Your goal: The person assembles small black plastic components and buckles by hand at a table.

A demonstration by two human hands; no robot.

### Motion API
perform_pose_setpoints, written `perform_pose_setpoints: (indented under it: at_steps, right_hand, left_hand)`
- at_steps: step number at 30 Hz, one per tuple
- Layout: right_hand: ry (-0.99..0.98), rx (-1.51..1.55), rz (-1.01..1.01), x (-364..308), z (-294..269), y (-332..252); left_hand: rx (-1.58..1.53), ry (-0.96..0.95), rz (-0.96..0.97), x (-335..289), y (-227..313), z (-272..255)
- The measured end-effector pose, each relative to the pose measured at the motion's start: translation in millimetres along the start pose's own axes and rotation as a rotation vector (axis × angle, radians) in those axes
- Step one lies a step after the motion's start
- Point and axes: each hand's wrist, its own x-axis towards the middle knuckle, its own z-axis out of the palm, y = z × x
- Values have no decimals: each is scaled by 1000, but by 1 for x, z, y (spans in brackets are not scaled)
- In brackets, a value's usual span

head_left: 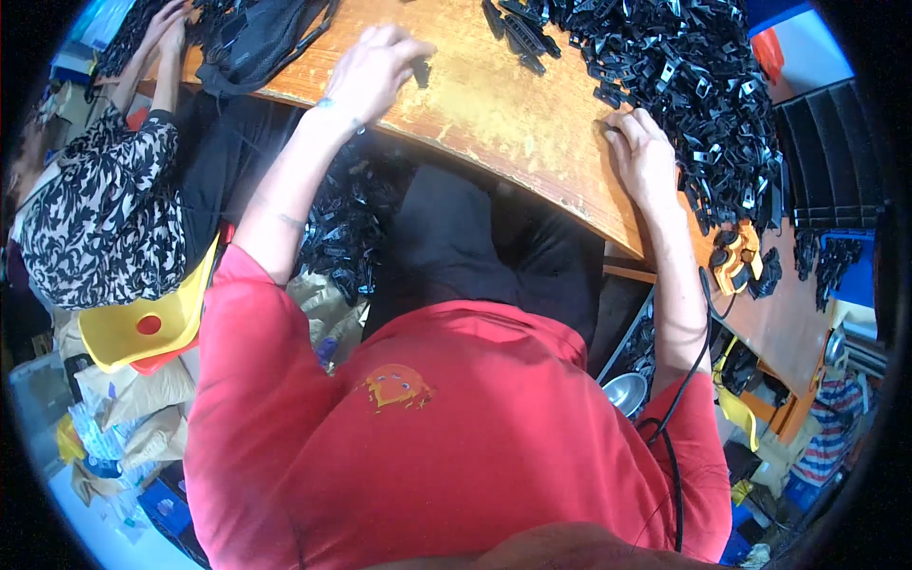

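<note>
My left hand (372, 74) is over the wooden table (494, 109) near its front edge, fingers bent and close together. A small dark shape (421, 72) shows just under its fingertips; whether it is a black piece or a shadow is unclear. Further right, my right hand (644, 152) rests at the table's front, beside a large pile of black plastic clips (703, 104). Its thumb and fingers are curled into a pinch, and what sits between them is too small to make out. Several loose black clips (525, 36) lie at the far side between the hands.
An orange-and-black tool (736, 258) and a black cable (705, 328) are by my right forearm. A black mesh bag (252, 47) lies at the far left. To my left sits a co-worker (104, 209) beside a yellow plastic chair (147, 323). More black parts (342, 223) lie below the table.
</note>
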Motion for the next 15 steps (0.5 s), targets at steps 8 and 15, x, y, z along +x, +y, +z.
perform_pose_setpoints:
  at_steps: [8, 15]
  right_hand:
    - [-76, 305, -34, 15, 6, -50]
    - [-118, 418, 182, 44, 7, -95]
  left_hand:
    - [15, -163, -25, 24, 4, 4]
    - [-287, 54, 54, 13, 45, 34]
